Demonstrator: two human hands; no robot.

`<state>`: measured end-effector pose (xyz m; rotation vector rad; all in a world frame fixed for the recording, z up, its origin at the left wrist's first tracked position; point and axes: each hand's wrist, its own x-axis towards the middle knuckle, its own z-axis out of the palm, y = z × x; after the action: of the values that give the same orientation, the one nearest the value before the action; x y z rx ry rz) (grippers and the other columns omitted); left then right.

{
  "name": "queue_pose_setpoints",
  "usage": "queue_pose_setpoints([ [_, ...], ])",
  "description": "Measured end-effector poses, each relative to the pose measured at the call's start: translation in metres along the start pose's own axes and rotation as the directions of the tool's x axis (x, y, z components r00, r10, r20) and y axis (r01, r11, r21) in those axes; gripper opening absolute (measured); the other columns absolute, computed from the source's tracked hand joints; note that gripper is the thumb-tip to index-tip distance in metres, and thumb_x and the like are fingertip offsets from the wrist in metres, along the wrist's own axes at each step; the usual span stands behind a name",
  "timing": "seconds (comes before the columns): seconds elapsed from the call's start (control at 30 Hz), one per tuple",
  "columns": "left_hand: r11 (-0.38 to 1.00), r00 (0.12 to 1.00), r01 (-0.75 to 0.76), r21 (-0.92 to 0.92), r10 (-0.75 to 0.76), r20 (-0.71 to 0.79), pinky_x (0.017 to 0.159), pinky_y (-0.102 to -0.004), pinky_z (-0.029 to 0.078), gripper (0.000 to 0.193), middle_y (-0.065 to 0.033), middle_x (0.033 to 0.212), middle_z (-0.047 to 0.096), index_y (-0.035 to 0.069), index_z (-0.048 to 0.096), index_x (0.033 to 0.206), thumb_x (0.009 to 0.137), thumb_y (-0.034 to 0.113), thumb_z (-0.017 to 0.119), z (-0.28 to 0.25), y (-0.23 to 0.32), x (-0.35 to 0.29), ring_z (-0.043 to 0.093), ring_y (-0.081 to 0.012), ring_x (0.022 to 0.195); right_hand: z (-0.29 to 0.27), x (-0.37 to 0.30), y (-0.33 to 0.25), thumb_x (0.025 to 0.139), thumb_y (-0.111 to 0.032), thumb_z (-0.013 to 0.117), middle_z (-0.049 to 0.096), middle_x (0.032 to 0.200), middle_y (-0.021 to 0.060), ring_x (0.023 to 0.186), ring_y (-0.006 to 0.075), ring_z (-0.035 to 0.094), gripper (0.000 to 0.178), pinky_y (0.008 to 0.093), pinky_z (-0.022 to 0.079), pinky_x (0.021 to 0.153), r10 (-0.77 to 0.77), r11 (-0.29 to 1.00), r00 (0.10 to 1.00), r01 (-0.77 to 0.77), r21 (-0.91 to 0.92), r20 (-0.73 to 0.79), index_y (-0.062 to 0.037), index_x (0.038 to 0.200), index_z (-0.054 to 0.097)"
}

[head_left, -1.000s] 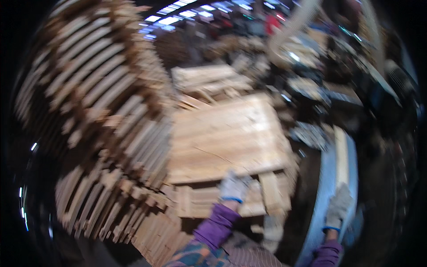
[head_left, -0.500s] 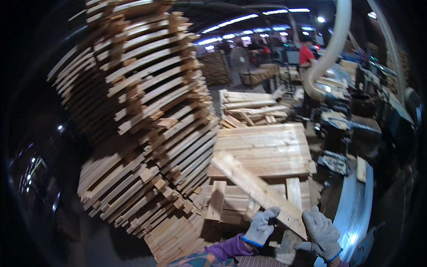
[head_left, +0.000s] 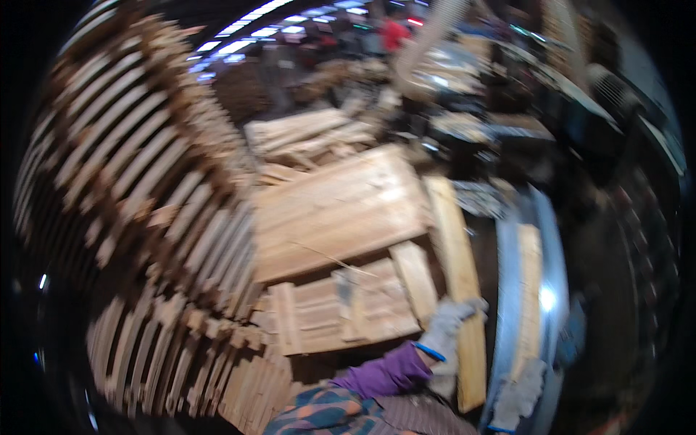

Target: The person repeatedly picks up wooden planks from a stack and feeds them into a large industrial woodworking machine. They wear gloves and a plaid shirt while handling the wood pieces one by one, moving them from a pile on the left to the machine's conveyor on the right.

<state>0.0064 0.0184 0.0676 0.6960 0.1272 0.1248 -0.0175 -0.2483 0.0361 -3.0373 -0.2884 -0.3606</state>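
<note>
My left hand (head_left: 451, 328), in a grey knitted glove with a blue cuff edge, grips a long pale wooden board (head_left: 458, 268) near its lower part. The board stands out lengthwise, its near end close to me. To the right, a second narrow board (head_left: 529, 283) lies in a blue-grey metal trough (head_left: 552, 254). My right hand (head_left: 519, 395), gloved alike, is at that board's near end and covers it. Its fingers are blurred, so their grip is unclear. Left of the held board lie a stack of wide wooden panels (head_left: 341, 210) and shorter boards (head_left: 413, 279).
A tall stack of spaced wooden slats (head_left: 130, 145) rises on the left, with more slats (head_left: 145, 355) below it. Loose boards (head_left: 312, 134) lie beyond the panels. Machinery (head_left: 507, 130) and a pale flexible hose (head_left: 428, 51) stand at far right. A person in red (head_left: 394, 35) is in the background.
The view has swung right. My left hand keeps the board, now turned lengthwise right of the panels. My right hand has left that board for the one in the trough, which now shows longer.
</note>
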Motion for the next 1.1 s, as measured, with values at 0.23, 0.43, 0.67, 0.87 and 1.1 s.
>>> queue_pose_setpoints([
  [0.23,0.998,0.975,-0.001,-0.055,-0.012,-0.223,0.08,-0.0287,0.055,0.028,-0.0127,0.106,0.069,-0.006,0.064,0.114,0.091,0.011,0.065,-0.015,0.047,-0.02,0.067,-0.0177,0.09,0.051,0.185,-0.04,0.084,-0.028,0.071,0.046,0.144,0.0217,0.125,0.0335,0.047,0.075,0.0391,0.037,0.104,-0.198,0.976,0.978,0.203,0.072,-0.069,-0.0018,0.147,0.04],
  [0.43,0.967,0.868,-0.155,0.203,0.232,-0.439,0.08,-0.0249,0.055,0.03,-0.0126,0.109,0.069,-0.008,0.061,0.12,0.094,0.007,0.058,-0.049,0.047,0.024,0.067,-0.0166,0.098,0.029,0.218,-0.052,0.084,-0.025,0.072,0.043,0.148,0.0233,0.135,0.0337,0.04,0.075,0.0387,0.031,0.111,-0.315,0.826,0.896,0.097,0.555,0.312,-0.0011,0.147,0.04],
  [0.67,0.942,0.909,0.048,0.332,0.097,-0.406,0.092,-0.0279,0.051,0.039,-0.0128,0.129,0.06,-0.003,0.048,0.138,0.103,0.015,0.044,0.054,-0.008,0.043,0.062,-0.0199,0.113,-0.099,0.05,-0.026,0.082,-0.017,0.073,0.041,0.15,0.0237,0.142,0.0332,0.036,0.075,0.0365,0.027,0.117,-0.566,0.616,0.813,0.303,0.727,0.141,-0.0003,0.147,0.039],
  [0.87,0.89,0.921,-0.347,0.294,0.383,-0.073,0.076,-0.0308,0.048,0.016,-0.0052,0.085,0.058,0.009,0.059,0.091,0.1,0.017,0.048,-0.022,-0.01,-0.001,0.059,-0.0189,0.083,-0.096,-0.065,0.011,0.086,-0.019,0.067,0.041,0.147,0.0297,0.136,0.0411,0.041,0.067,0.0404,0.032,0.114,0.015,0.944,0.931,-0.134,0.302,0.366,0.0038,0.143,0.043],
  [1.1,0.809,0.95,-0.261,-0.527,0.119,-0.289,0.083,-0.0427,0.046,0.035,-0.0095,0.076,0.051,0.015,0.048,0.076,0.097,0.042,0.056,-0.168,0.119,0.011,0.052,-0.0291,0.081,0.02,0.079,-0.016,0.087,-0.024,0.065,0.056,0.132,0.0273,0.121,0.0416,0.054,0.055,0.0419,0.042,0.103,-0.238,0.97,0.964,0.243,0.027,-0.119,-0.0012,0.135,0.055],
])
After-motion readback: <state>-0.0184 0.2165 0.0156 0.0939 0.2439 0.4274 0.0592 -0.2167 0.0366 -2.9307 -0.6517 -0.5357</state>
